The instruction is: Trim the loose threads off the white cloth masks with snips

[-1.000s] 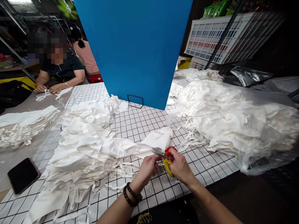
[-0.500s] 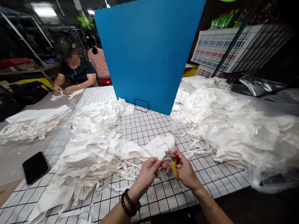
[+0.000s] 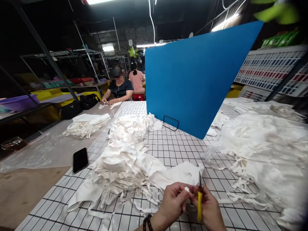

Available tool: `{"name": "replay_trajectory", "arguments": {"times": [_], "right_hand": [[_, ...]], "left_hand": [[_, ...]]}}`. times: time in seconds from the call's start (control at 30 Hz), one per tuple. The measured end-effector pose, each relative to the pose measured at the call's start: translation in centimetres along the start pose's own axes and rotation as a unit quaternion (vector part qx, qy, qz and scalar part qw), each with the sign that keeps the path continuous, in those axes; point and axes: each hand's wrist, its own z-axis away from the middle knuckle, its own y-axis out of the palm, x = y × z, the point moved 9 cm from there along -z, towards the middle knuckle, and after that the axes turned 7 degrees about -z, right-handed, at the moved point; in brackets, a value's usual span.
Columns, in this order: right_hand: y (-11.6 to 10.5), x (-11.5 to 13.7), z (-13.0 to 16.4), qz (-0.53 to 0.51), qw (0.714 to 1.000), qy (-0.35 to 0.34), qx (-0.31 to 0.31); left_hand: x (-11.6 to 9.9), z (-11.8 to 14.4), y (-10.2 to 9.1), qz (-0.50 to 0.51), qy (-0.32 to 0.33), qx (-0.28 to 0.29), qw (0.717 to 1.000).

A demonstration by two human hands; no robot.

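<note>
My left hand (image 3: 173, 202), a dark bead bracelet (image 3: 147, 222) on its wrist, pinches a small white bit of fabric (image 3: 187, 190) between thumb and finger. Close beside it, my right hand (image 3: 211, 207) is wrapped round a pair of small scissors (image 3: 199, 205) with a yellow handle, blades pointing up and away. Its fingertips are partly hidden behind the scissors and my left hand. Just beyond both hands lies a white cloth piece (image 3: 179, 175), stretching from a heaped pile of white cloth pieces (image 3: 125, 166) with loose straps.
A blue board (image 3: 192, 83) stands on the grid-patterned tablecloth (image 3: 166, 144) by a black wire stand (image 3: 170, 123). Bagged white cloth (image 3: 269, 154) fills the right side. A phone (image 3: 81, 160) and another cloth stack (image 3: 86, 123) lie left. A co-worker (image 3: 119, 88) sits at the far end.
The view has swung up and to the left, so things sit further right. My left hand now shows a small white bit at its fingertips; the scissors have turned more upright.
</note>
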Motion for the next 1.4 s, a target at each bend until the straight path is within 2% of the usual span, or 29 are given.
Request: {"name": "replay_trajectory", "arguments": {"times": [0.07, 0.13, 0.23, 0.27, 0.33, 0.4, 0.5, 0.6, 0.73, 1.03, 1.4], "right_hand": [[-0.5, -0.2, 0.0, -0.011, 0.999, 0.037, 0.002], [-2.3, 0.3, -0.1, 0.028, 0.999, 0.040, -0.015], [-6.5, 2.0, 0.0, 0.149, 0.986, 0.013, -0.068], [-7.4, 2.6, 0.2, 0.197, 0.978, 0.014, -0.068], [-7.9, 3.5, 1.0, 0.296, 0.954, 0.025, -0.028], [-6.9, 4.8, 2.0, 0.376, 0.926, 0.017, 0.035], [-4.7, 6.4, 3.2, 0.424, 0.901, -0.002, 0.095], [-3.3, 7.0, 3.6, 0.449, 0.887, -0.008, 0.111], [-2.6, 7.3, 3.7, 0.475, 0.873, -0.021, 0.110], [-1.4, 7.6, 3.6, 0.482, 0.865, -0.031, 0.133], [-1.4, 7.3, 3.9, 0.481, 0.865, -0.001, 0.146]], "left_hand": [[0.9, -0.3, 0.2, 0.039, -0.021, 0.012, 0.999], [1.1, -0.5, -0.2, 0.058, -0.025, 0.001, 0.998], [0.6, -0.4, -0.8, 0.052, -0.026, -0.018, 0.998], [0.4, -0.3, -0.8, 0.040, -0.027, -0.018, 0.999], [-0.2, 0.0, -0.6, 0.009, -0.024, -0.009, 1.000], [-0.9, 0.3, -0.2, -0.030, -0.010, 0.011, 0.999], [-2.3, 0.8, 0.5, -0.103, 0.034, 0.037, 0.993], [-3.4, 1.1, 0.9, -0.169, 0.076, 0.056, 0.981], [-4.0, 1.3, 1.1, -0.216, 0.108, 0.068, 0.968], [-4.0, 1.6, 1.4, -0.230, 0.123, 0.093, 0.961], [-3.5, 1.5, 1.8, -0.161, 0.099, 0.128, 0.974]]}}
